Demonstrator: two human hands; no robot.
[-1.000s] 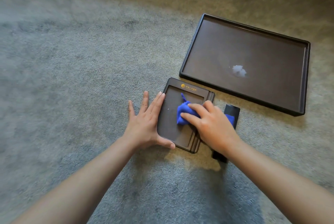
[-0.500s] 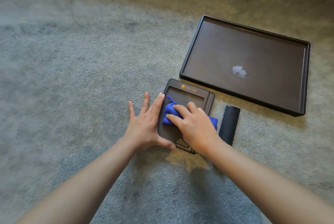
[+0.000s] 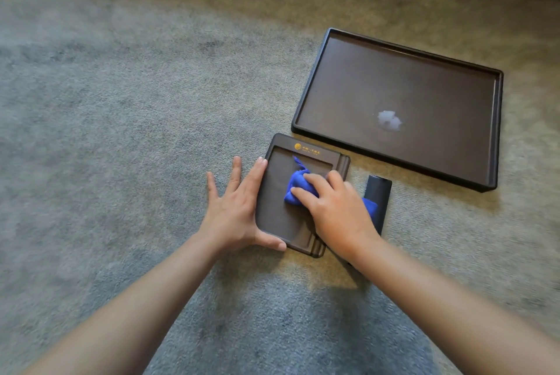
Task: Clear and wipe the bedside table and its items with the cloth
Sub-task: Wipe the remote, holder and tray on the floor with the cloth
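A small dark brown tray [image 3: 274,208] with a gold logo lies on the carpet. My right hand [image 3: 335,211] presses a bunched blue cloth [image 3: 298,183] onto the tray's recessed middle. My left hand [image 3: 235,208] lies flat with fingers spread against the tray's left edge, thumb at its near corner. Part of the cloth also sticks out to the right of my right hand.
A large dark rectangular tray [image 3: 306,108] lies on the carpet to the upper right, with a pale smudge [image 3: 389,120] in its middle. A dark cylinder [image 3: 378,196] lies just right of the small tray. Grey-beige carpet [image 3: 121,132] surrounds everything.
My right hand slid the blue cloth left across the small tray, then back right toward its middle. My left hand stayed in place.
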